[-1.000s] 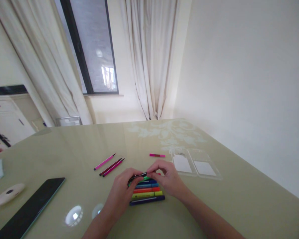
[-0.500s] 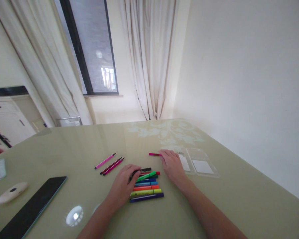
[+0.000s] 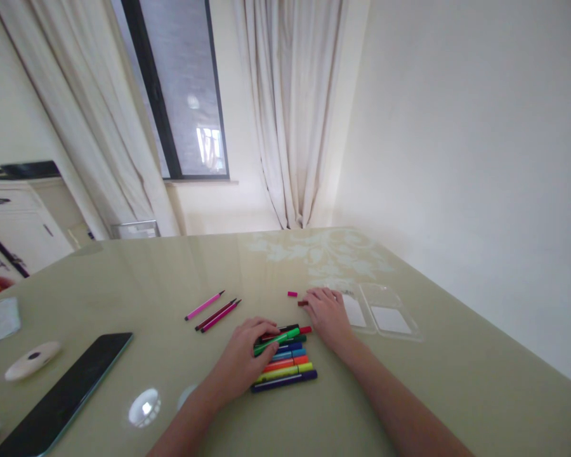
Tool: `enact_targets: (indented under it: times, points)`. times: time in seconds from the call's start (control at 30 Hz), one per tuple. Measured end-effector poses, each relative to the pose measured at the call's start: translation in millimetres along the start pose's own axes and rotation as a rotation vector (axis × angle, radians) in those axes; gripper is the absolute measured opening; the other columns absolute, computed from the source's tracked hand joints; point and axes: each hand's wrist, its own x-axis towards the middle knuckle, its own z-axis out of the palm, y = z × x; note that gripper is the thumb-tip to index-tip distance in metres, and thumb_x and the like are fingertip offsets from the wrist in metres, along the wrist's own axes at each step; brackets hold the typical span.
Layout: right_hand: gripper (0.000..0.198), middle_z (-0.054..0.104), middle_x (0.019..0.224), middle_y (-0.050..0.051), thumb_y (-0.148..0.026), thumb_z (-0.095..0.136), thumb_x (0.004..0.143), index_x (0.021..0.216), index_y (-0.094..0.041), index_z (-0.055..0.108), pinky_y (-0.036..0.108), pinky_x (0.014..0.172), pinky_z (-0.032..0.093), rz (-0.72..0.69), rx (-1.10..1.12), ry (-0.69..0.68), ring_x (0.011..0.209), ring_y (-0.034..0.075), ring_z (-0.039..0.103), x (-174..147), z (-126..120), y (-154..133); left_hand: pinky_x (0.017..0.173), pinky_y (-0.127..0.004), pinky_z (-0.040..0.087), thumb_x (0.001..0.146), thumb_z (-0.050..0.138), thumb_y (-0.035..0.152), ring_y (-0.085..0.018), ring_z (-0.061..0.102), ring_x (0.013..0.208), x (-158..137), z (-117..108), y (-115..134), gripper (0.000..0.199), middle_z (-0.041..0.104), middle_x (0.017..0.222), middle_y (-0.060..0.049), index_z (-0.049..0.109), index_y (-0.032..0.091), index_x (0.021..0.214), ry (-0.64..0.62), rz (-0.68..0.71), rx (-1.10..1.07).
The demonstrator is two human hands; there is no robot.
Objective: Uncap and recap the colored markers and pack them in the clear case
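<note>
My left hand [image 3: 242, 352] is over the row of markers, its thumb and fingers closed around a light green marker [image 3: 289, 336] that lies aslant on the others. Under and below it are a dark blue marker [image 3: 285, 381], a yellow-green marker [image 3: 290, 372], an orange one [image 3: 292, 363] and several more, partly covered by the hand. My right hand [image 3: 328, 314] rests on the table with bent fingers on a dark red marker cap [image 3: 302, 303]; its fingertips are partly hidden. A pink cap [image 3: 292, 294] lies just beyond them.
Three uncapped pink and dark red markers [image 3: 219, 316] lie left of centre. An open clear plastic case [image 3: 368, 317] with white cards is right of my right hand. A black tablet [image 3: 71, 390] and a pale oval object [image 3: 32, 360] are at left. A wall borders the table's right side.
My right hand has drawn slightly nearer, and the pink cap now lies apart from the dark red one. My left fingers have shifted from the black marker to the light green marker.
</note>
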Motion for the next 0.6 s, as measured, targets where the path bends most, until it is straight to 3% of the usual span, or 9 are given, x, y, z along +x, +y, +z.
enact_targets:
  times: [0.17,0.6]
  points:
    - [0.013,0.073,0.115,0.004,-0.020,0.061,0.098,0.100,-0.026,0.073,0.041,0.099,0.033,-0.022,0.034,0.009,0.113,0.025,0.059,0,1,1,0.103,-0.040,0.048,0.098,0.055,0.035,-0.024,0.065,0.112,2,2,-4,0.024,0.073,0.118,-0.008,0.075,0.025,0.106,0.009,0.003,-0.029]
    - [0.013,0.073,0.114,0.005,-0.019,0.060,0.098,0.099,-0.025,0.071,0.040,0.100,0.033,-0.028,0.038,0.004,0.112,0.024,0.059,-1,-2,-1,0.101,-0.041,0.051,0.090,0.066,0.037,-0.026,0.066,0.110,3,-11,-9,0.022,0.074,0.114,-0.009,0.075,0.025,0.107,0.035,-0.020,-0.054]
